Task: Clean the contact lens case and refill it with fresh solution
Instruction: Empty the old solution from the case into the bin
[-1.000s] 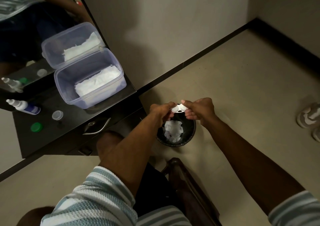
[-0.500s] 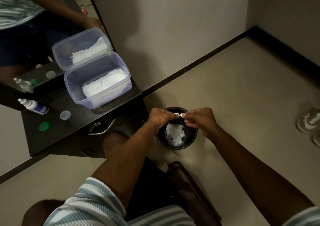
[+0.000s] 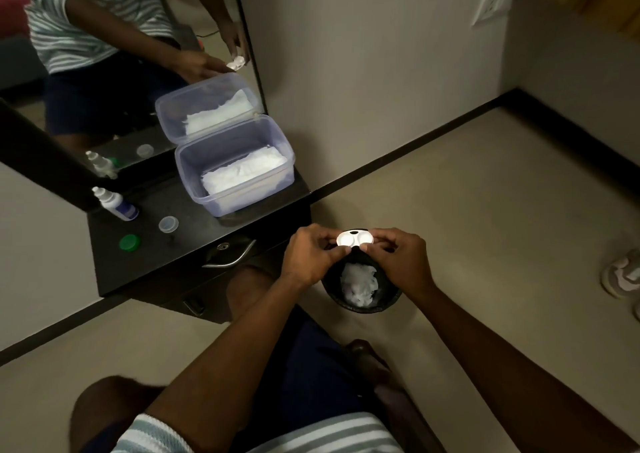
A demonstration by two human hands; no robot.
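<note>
I hold a white contact lens case (image 3: 354, 238) flat between both hands, above the far rim of a black bin (image 3: 362, 305) on the floor. My left hand (image 3: 310, 256) pinches its left end and my right hand (image 3: 398, 258) pinches its right end. Both wells face up with no caps on. A green cap (image 3: 129, 243) and a clear cap (image 3: 168, 224) lie on the dark shelf (image 3: 194, 244). A solution bottle (image 3: 116, 203) with a blue label lies on its side there. Crumpled white tissue (image 3: 358, 282) fills the bin.
A clear plastic box (image 3: 235, 168) of white tissues stands open at the shelf's back right, against a mirror (image 3: 104, 54). A drawer handle (image 3: 230, 256) sticks out below the shelf. Pale shoes (image 3: 621, 277) lie at the right edge of the floor. My knees are beneath me.
The case has turned from edge-on over the bin to flat with its wells up, and both hands have lifted slightly toward the bin's far rim. My head has tilted up.
</note>
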